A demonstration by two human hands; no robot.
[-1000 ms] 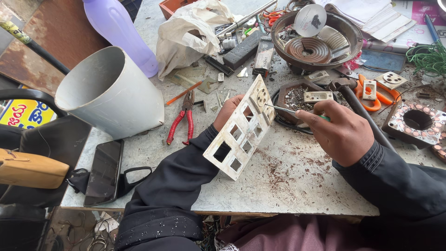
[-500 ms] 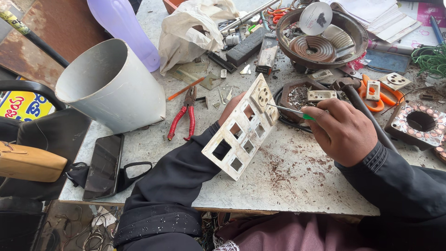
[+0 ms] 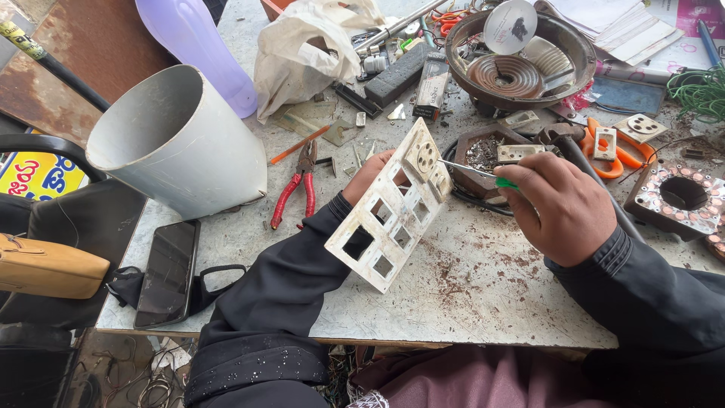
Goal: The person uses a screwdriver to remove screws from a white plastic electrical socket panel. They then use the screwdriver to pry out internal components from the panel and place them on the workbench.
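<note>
My left hand (image 3: 368,175) holds a dirty white switch plate (image 3: 391,210) with several square cut-outs, tilted up on its edge above the worktable (image 3: 468,302). Most of that hand is hidden behind the plate. My right hand (image 3: 563,204) grips a thin screwdriver (image 3: 472,171) with a green handle. Its metal tip touches the socket part near the plate's top corner.
A white bucket (image 3: 177,140) lies on its side at the left, with red pliers (image 3: 296,189) and a black phone (image 3: 166,272) nearby. A round heater coil pan (image 3: 521,64), orange scissors (image 3: 615,147), a white bag (image 3: 310,53) and small electrical parts crowd the far side.
The switch plate has tilted slightly, and my right hand has shifted a little with the screwdriver tip staying at the plate's top corner. The view moved slightly.
</note>
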